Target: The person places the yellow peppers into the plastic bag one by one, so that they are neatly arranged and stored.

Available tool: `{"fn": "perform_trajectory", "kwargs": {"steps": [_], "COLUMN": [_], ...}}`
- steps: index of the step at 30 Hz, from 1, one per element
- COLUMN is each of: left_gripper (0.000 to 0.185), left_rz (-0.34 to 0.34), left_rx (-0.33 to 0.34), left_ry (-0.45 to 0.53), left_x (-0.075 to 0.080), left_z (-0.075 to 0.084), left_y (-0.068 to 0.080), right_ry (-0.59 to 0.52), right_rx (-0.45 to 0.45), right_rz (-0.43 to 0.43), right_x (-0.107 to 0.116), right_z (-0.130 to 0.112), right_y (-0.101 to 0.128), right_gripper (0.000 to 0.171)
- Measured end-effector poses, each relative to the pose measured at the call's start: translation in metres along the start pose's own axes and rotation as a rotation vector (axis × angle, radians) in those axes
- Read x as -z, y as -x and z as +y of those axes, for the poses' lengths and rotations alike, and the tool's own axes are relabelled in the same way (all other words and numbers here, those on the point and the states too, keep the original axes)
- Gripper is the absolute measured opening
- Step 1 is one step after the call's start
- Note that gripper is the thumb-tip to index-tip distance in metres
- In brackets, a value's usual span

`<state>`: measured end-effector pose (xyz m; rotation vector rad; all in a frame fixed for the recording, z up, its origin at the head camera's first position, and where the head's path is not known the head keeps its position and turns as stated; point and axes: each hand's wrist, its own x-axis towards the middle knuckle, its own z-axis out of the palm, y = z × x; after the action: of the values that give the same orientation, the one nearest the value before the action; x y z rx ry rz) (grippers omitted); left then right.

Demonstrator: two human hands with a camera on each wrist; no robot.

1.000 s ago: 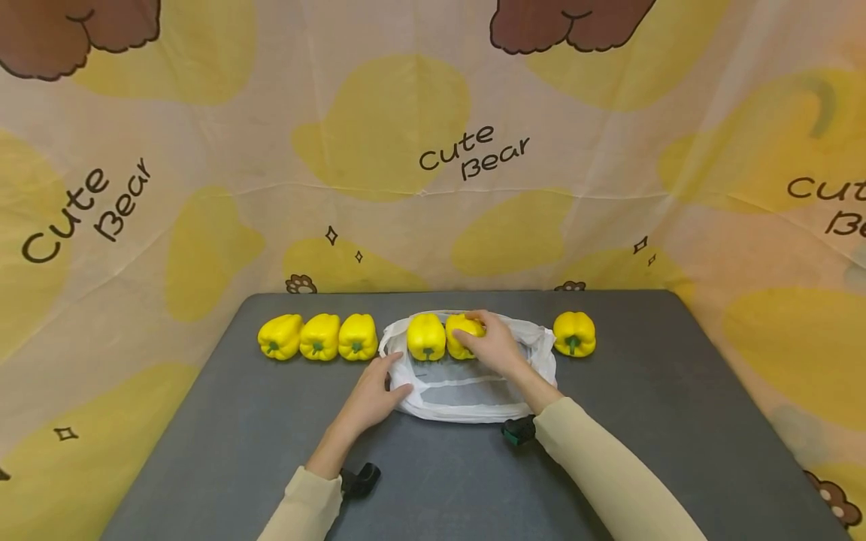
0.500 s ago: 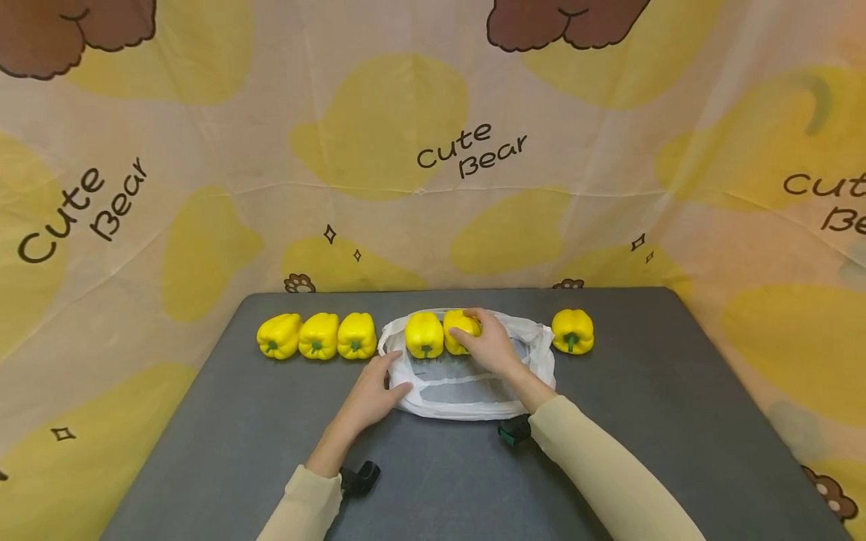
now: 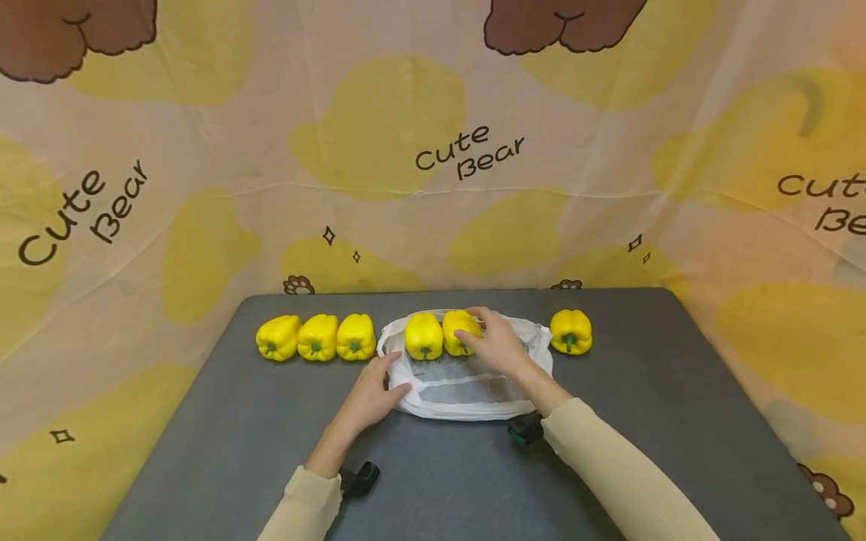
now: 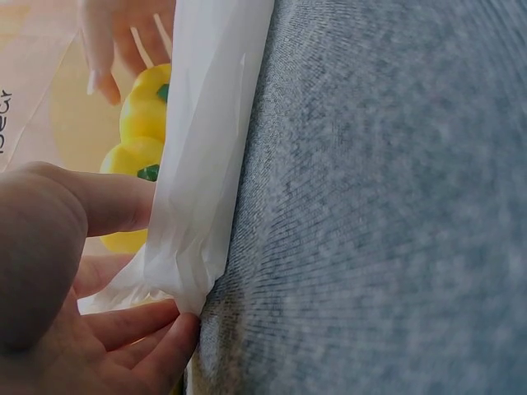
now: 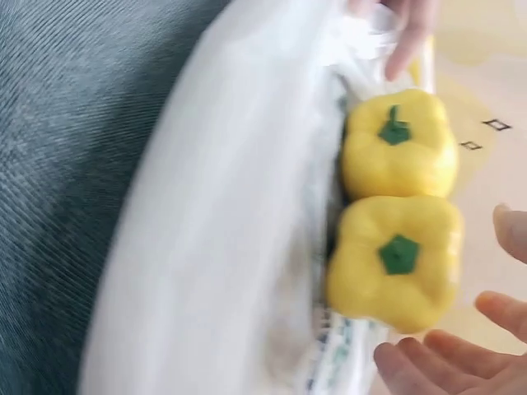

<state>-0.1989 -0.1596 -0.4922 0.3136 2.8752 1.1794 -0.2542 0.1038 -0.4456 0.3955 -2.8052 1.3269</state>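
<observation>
In the head view a white plastic bag (image 3: 467, 409) lies with its mouth wide, and two yellow bell peppers sit inside at its back. My left hand (image 3: 368, 394) holds the bag's left rim; the left wrist view has the thumb against the white plastic (image 4: 206, 140) and fingertips at a gathered fold. My right hand (image 3: 497, 346) is over the bag beside the right-hand pepper (image 3: 460, 332). In the right wrist view its spread fingers (image 5: 461, 362) stand just off that pepper (image 5: 395, 263). The other bagged pepper (image 3: 423, 336) stands close on its left.
Three yellow peppers (image 3: 318, 337) line up left of the bag on the grey table (image 3: 433, 481). A single pepper (image 3: 571, 332) sits just right of the bag. Behind the table hangs a printed cloth (image 3: 379, 135).
The right hand's fingers have loosened from the right-hand pepper, which now rests in the bag next to the other. The left hand stays at the bag's rim.
</observation>
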Motion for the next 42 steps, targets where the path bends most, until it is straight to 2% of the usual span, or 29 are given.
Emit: {"fn": "perform_trajectory", "kwargs": {"steps": [5,10,16,24,31,42], "left_gripper": [0.061,0.061,0.061,0.061,0.061,0.061], "left_rz": [0.000,0.001,-0.003,-0.019,-0.018,-0.009], "left_rx": [0.009,0.013,0.017,0.023,0.029,0.012], "left_ry": [-0.003,-0.004,-0.004,-0.003,-0.009,-0.002], "left_x": [-0.001,-0.001,-0.001,-0.001,0.000,0.000], "left_z": [-0.001,-0.002,-0.003,-0.003,-0.003,-0.003], "left_y": [0.001,0.000,0.000,-0.002,-0.002,-0.001], "right_ry": [0.001,-0.007,0.007,0.036,0.062,0.069], "right_rx": [-0.027,-0.046,-0.014,-0.002,0.056,0.028], "right_rz": [-0.033,-0.020,0.038,0.092,0.210,0.293], "right_x": [0.017,0.034,0.053,0.076,0.090,0.112], "right_z": [-0.005,-0.001,0.008,0.029,0.046,0.063], "right_y": [0.008,0.014,0.019,0.027,0.032,0.040], "right_gripper": [0.058,0.053,0.047,0.050,0.043,0.043]}}
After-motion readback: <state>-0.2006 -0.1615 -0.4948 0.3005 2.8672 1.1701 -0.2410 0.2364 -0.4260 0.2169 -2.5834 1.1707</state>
